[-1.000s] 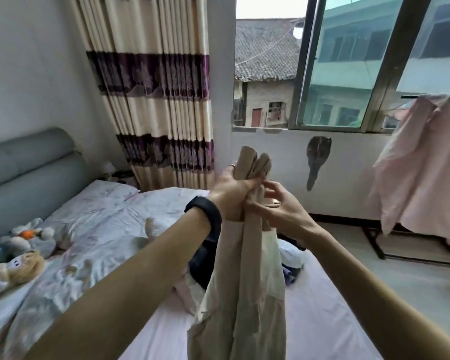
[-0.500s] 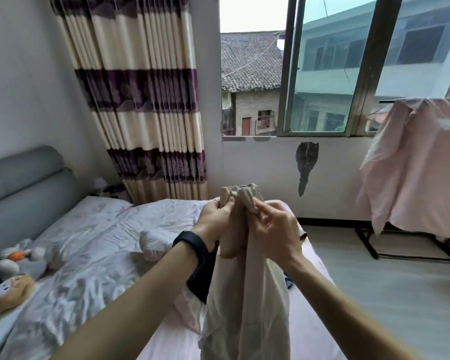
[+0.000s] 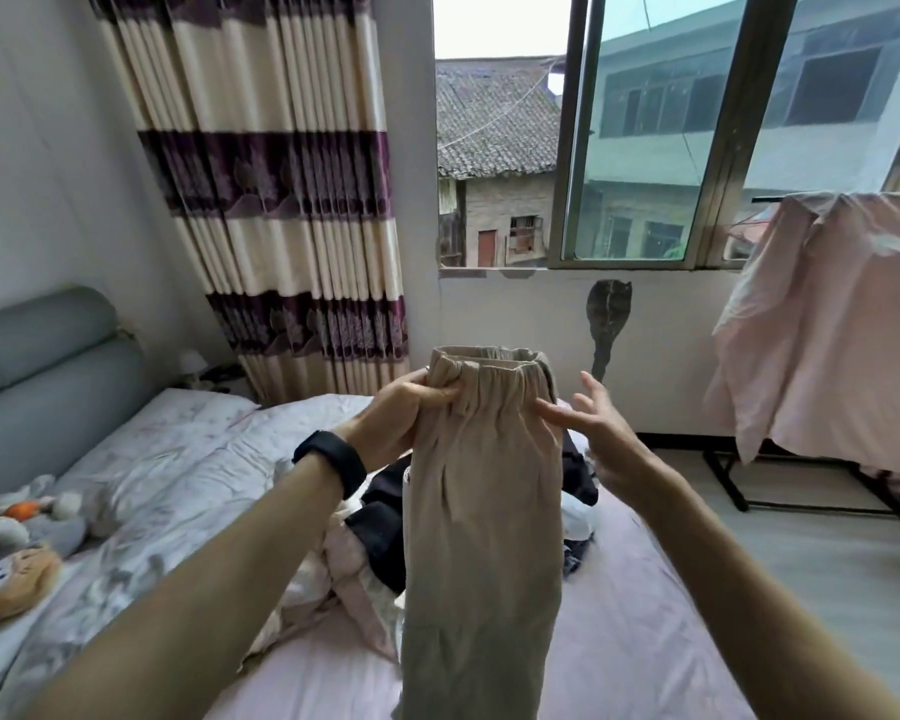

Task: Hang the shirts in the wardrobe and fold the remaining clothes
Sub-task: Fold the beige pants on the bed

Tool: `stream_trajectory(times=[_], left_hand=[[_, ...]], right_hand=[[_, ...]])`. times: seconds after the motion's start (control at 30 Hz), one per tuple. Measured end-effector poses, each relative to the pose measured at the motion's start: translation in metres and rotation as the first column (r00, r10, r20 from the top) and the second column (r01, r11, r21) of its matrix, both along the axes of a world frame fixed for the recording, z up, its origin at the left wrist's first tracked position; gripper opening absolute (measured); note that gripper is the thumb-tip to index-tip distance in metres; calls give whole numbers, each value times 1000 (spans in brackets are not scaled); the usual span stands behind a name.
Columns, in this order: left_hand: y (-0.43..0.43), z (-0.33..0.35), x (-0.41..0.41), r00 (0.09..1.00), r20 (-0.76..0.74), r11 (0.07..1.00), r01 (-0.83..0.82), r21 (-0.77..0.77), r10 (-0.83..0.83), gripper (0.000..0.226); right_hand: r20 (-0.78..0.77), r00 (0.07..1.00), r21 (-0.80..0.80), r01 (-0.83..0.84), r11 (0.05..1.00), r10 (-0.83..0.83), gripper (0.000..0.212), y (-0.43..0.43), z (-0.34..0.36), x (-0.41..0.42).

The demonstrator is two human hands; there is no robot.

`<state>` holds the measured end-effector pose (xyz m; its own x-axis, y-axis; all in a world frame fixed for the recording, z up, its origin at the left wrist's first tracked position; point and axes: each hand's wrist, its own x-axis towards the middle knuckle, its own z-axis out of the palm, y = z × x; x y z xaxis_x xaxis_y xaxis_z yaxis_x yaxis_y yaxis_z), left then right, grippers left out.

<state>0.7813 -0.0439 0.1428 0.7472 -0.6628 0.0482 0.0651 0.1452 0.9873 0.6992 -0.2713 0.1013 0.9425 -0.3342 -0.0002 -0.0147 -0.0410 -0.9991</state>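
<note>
Beige trousers (image 3: 481, 511) held up by the elastic waistband, left hand (image 3: 396, 423) fingers clamped on it, right hand (image 3: 601, 431) fingers spread, just brushing it, clothes pile (image 3: 365, 553) on the bed (image 3: 619, 641) below

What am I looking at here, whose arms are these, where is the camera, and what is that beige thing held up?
No machine here: a person wears one camera on the head, looking forward and down, so both arms reach in from below. The left hand grips the elastic waistband of beige trousers, held up over a bed. The right hand is open, fingertips at the waistband's other side. On the bed lie a heap of clothes and soft toys. A pink garment hangs on a rack by the window.
</note>
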Motion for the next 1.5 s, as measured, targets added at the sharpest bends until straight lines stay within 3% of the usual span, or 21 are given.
stream_trajectory(times=[0.07,0.1,0.17,0.23,0.37,0.43,0.53,0.63,0.83,1.03,1.1,1.2,1.3,1.4,1.5], left_hand=[[3,17,4,999,-19,999,31,-37,-32,45],[3,25,7,1000,1,999,9,-38,-9,42],[2,46,14,986,123,993,-114,-8,114,19],[-1,69,21,895,358,957,-291,16,266,12],[-11,112,15,642,630,859,-505,-83,438,43],[-12,130,6,530,712,827,-548,-127,461,34],[-10,151,-10,348,804,782,-585,-216,482,17],[-7,165,-26,257,828,780,-551,-297,498,15],[-3,186,-46,306,819,800,-533,-275,486,22],[-6,187,-38,374,792,803,-550,-229,482,29],[-9,185,-31,397,784,803,-560,-204,477,38],[-15,185,-15,506,742,831,-541,-125,441,49],[-24,173,18,611,688,854,-520,-23,391,43],[-38,144,61,649,676,841,-536,79,350,40],[-59,70,119,732,604,817,-533,221,314,43]], right_hand=[[13,981,84,-193,978,192,101,-4,18,1],[58,981,81,-190,978,186,87,-3,27,2],[189,982,-8,-28,1000,29,49,4,54,2],[349,929,-154,185,971,-122,26,9,83,8],[544,814,-352,440,826,-203,26,19,139,14],[617,758,-376,521,766,-212,33,21,161,5],[679,713,-372,539,756,-174,28,26,187,-19],[690,705,-344,518,783,-163,30,31,202,-37],[649,738,-329,492,806,-185,24,40,225,-61],[596,778,-292,440,849,-198,42,38,230,-60],[563,804,-292,409,865,-190,36,34,229,-56],[487,861,-296,321,900,-146,30,23,230,-45],[383,918,-259,213,942,-102,26,9,220,-20],[288,946,-349,248,904,-148,44,-8,190,26],[200,962,-486,262,834,-186,57,-28,121,85]])
